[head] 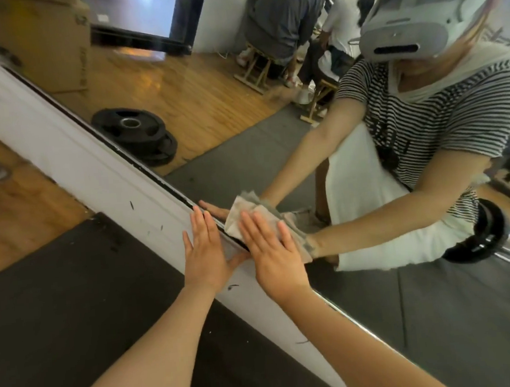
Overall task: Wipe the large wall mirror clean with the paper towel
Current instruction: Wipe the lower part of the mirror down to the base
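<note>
The right hand (272, 253) lies flat, fingers straight and slightly spread, pressing the crumpled paper towel (251, 216) against the mirror (243, 139) near its lower edge. Just left of it, the left hand (205, 252) rests with fingers straight on the white baseboard (93, 169) below the glass, holding nothing.

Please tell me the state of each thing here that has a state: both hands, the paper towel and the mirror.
left hand: open, fingers straight, flat on the white frame beside the glass.
right hand: open, fingers straight, pressing the paper towel to the glass.
paper towel: crumpled, greyish, pinned flat against the mirror near its lower edge.
mirror: upright on the wall, reflecting the room.
</note>
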`<state>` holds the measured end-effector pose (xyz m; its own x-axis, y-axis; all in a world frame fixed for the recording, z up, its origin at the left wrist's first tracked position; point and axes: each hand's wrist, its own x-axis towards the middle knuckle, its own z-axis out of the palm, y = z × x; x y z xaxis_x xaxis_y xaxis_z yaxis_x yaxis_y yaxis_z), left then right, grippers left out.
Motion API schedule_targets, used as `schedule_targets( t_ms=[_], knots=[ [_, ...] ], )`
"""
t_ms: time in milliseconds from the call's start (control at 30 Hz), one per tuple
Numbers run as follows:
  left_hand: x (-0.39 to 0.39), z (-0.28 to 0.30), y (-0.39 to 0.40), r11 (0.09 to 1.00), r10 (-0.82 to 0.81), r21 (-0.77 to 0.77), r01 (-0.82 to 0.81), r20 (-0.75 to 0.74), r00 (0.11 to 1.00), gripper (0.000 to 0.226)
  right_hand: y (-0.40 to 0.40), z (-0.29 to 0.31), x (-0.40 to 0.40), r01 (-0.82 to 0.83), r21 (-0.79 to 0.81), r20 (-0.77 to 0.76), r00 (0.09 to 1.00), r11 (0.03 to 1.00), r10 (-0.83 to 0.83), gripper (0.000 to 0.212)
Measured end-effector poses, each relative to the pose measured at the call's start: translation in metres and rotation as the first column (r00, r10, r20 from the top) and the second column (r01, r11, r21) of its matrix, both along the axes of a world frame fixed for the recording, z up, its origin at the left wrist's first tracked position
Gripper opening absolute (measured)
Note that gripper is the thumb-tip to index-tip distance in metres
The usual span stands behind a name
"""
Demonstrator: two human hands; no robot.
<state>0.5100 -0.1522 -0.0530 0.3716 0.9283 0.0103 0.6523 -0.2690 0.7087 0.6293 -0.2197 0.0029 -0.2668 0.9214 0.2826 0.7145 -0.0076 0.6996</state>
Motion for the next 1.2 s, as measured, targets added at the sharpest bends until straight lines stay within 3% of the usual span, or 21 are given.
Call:
schedule_targets(
  t_ms=[167, 333, 500, 633, 867, 1033, 1200],
  knots=[
    [-0.012, -0.003, 0.003, 0.995, -0.038, 0.088, 0.054, -0.175, 0.984, 0.110, -0.004, -0.009, 0.002, 0.031, -0.076, 0.021, 0.999, 0.997, -0.029, 0.077],
    [-0.006, 0.003, 0.000, 0.996, -0.019, 0.086, 0.027, -0.090, 0.996, 0.103, -0.005, 0.001, 0.011, -0.044, -0.099, 0.050, 0.998, 0.994, 0.049, 0.081],
    [-0.011, 0.008, 0.008, 0.997, -0.013, 0.073, 0.019, -0.077, 0.997, 0.107, 0.001, 0.057, 0.015, -0.124, 0.101, -0.005, 0.992, 0.987, 0.125, 0.063],
    [-0.019, 0.019, 0.019, 0.999, -0.016, 0.041, 0.019, -0.086, 0.996, 0.110, 0.014, 0.132, 0.013, -0.141, 0.328, -0.087, 0.980, 0.934, 0.178, 0.064],
    [-0.021, 0.023, 0.023, 0.998, -0.025, 0.058, 0.035, -0.174, 0.984, 0.111, 0.033, 0.198, -0.002, -0.043, 0.607, -0.151, 0.974, 0.793, 0.168, 0.060],
    [-0.020, 0.016, 0.024, 0.997, -0.018, 0.075, 0.026, -0.106, 0.994, 0.112, 0.060, 0.215, -0.020, 0.040, 0.721, -0.184, 0.974, 0.692, 0.135, 0.062],
    [-0.019, 0.010, 0.025, 0.997, -0.015, 0.073, 0.020, -0.075, 0.997, 0.110, 0.074, 0.172, -0.035, -0.001, 0.558, -0.162, 0.981, 0.830, 0.110, 0.068]
  ],
)
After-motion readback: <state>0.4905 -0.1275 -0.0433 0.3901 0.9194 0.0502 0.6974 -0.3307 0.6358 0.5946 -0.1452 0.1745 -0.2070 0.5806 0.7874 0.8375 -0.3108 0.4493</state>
